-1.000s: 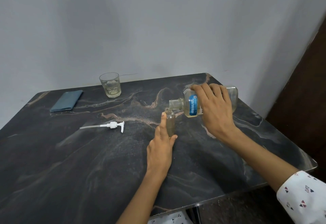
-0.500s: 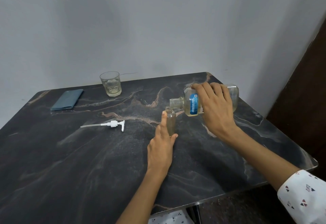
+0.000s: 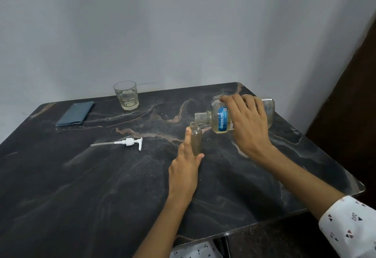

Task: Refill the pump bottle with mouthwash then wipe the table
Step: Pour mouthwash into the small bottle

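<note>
- Gripping the mouthwash bottle (image 3: 220, 120) from above, the right hand (image 3: 247, 126) is holding it tipped on its side, mouth over the small pump bottle (image 3: 196, 138).
- The left hand (image 3: 186, 171) is holding that bottle upright on the dark marble table (image 3: 101, 186), fingers wrapped round it.
- The white pump head (image 3: 130, 142) is lying loose to the left.
- A glass (image 3: 126, 95) and a folded blue cloth (image 3: 75, 113) are sitting near the far edge.

mouthwash bottle (image 3: 221, 120) blue label, white print partly legible: "FOR THE WHOLE MOUTH"
</note>
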Available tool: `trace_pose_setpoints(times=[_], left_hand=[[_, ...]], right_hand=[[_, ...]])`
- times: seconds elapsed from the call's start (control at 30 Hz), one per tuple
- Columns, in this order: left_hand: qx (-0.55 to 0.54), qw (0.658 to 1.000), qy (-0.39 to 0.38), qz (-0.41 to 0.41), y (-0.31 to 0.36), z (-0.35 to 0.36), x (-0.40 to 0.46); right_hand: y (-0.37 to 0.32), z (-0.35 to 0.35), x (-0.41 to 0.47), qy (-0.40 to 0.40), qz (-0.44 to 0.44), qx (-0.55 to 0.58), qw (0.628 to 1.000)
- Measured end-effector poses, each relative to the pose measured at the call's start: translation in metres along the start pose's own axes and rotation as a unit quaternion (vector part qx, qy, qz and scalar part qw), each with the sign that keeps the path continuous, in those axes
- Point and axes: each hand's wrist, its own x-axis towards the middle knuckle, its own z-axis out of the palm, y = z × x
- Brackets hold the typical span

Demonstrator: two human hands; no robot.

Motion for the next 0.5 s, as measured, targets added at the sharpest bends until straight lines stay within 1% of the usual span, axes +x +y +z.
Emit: trace_pose_setpoints(times=[0.1, 0.23, 0.5], left_hand=[[0.002, 1.0, -0.001, -0.002, 0.0003, 0.0, -0.0001], [0.003, 1.0, -0.003, -0.001, 0.0009, 0.0, 0.0001], [0.0, 1.0, 0.004, 0.006, 0.0017, -0.001, -0.0002]], right_hand=[[-0.0001, -0.0009, 0.0001, -0.007, 0.005, 0.016, 1.0], [-0.0013, -0.0021, 0.0, -0.015, 0.008, 0.006, 1.0], [-0.0016, -0.0017, -0.0004, -0.003, 0.008, 0.005, 1.0]])
